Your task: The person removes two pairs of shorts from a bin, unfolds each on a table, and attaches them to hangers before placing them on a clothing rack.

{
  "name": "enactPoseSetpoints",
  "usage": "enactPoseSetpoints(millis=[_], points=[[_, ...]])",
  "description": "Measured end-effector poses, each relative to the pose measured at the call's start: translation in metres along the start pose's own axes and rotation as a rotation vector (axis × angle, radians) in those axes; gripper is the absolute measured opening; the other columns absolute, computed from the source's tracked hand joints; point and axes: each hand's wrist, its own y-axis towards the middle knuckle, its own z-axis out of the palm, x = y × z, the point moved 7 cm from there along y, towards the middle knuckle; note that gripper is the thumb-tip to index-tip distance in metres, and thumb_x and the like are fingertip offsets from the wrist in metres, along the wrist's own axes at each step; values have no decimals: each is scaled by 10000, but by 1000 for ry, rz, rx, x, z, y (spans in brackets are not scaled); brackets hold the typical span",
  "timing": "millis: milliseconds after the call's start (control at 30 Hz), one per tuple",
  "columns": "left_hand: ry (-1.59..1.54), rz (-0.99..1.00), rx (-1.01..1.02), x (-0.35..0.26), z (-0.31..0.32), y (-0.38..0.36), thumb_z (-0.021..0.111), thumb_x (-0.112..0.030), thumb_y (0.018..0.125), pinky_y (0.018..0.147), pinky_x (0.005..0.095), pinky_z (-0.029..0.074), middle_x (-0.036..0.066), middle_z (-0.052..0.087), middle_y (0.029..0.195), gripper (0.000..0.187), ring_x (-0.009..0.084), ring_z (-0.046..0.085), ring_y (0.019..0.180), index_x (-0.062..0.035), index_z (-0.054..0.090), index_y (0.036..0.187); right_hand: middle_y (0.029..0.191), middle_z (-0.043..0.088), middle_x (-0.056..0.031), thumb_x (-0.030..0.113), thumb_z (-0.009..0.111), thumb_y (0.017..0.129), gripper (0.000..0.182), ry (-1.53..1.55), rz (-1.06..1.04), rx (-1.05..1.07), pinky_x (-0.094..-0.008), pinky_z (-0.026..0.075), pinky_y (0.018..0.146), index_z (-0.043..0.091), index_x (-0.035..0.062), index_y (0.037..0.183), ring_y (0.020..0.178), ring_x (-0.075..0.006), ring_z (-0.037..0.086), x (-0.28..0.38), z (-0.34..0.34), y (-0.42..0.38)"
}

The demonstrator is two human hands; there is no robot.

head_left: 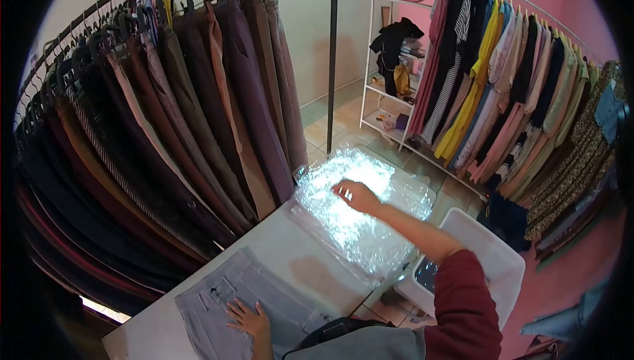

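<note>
A pair of grey trousers [218,290] lies on the white table at the lower middle, with its waistband and button toward the left. My left hand [251,319] rests flat on the trousers, fingers spread. Farther along the table is a pile of clear plastic bags [370,248], shining with strong glare. Over the far part of this pile, my right hand [356,197] reaches with bent fingers slightly apart. Its fingertips are at the plastic, and no bag shows lifted in them.
A rack of hanging trousers [198,96] borders the table's left side. Right of the table stands a white plastic bin [508,261]. Behind are a white shelf [386,96] with folded items and a rail of hanging clothes [502,69]. The white table [271,241] has a bare strip between trousers and bags.
</note>
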Motion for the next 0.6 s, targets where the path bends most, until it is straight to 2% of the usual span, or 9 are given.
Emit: enactPoseSetpoints(millis=[67,100,200,233,300,333,400,500,600], points=[[-39,-7,1,-6,-15,-4,445,-431,779,973,554,19,147,58,1385,708,323,32,1275,-86,156,1325,804,565,-112,86,527,740,144,-230,-115,-95,-350,447,634,568,60,875,701,-272,557,0,-55,56],[-68,-7,11,-8,-22,-6,465,-415,763,979,545,36,149,81,1383,715,332,55,1273,-80,171,1322,805,562,-129,102,523,735,139,-337,-53,-110,-373,437,658,561,47,857,737,-308,544,12,-82,84],[-117,-10,-48,-10,-30,-9,519,-373,722,988,524,54,150,134,1373,711,334,90,1267,-70,233,1299,864,536,-170,97,533,721,184,-479,-267,-358,-400,417,699,531,19,887,816,-340,514,26,-148,167],[-124,-16,-55,-11,-34,-14,519,-373,722,988,524,54,150,134,1373,711,334,90,1267,-70,233,1299,904,528,-174,134,528,736,227,-525,-252,-399,-401,420,714,517,24,935,840,-344,514,32,-168,194],[219,178,-411,-29,-64,-29,445,-432,776,889,461,319,161,379,1248,518,326,398,1102,-98,455,1172,954,505,-188,167,530,749,304,-597,-284,-530,-408,422,736,480,29,1016,874,-359,503,50,-205,240],[218,169,-420,-28,-67,-28,445,-432,776,889,461,319,161,379,1248,518,326,398,1102,-98,455,1172,965,490,-199,163,536,746,341,-623,-335,-617,-414,420,743,457,28,1049,884,-371,493,61,-219,259],[-32,48,-47,-17,-45,-16,369,-538,772,975,522,139,141,146,1376,690,346,181,1240,-128,248,1312,993,458,-201,97,548,724,372,-623,-257,-727,-394,414,787,429,6,1064,910,-363,488,84,-246,292],[-71,22,-72,-12,-35,-12,377,-545,765,974,533,114,152,164,1367,703,348,164,1244,-118,248,1309,1005,443,-192,89,562,727,351,-597,-323,-918,-392,407,810,427,-17,1032,959,-349,469,106,-272,333],[-113,2,-92,-10,-29,-9,388,-555,756,973,551,77,169,192,1353,725,351,138,1251,-103,249,1305,1029,455,-160,172,576,752,345,-643,21,-975,-385,424,787,449,8,1028,990,-311,464,104,-286,363]])
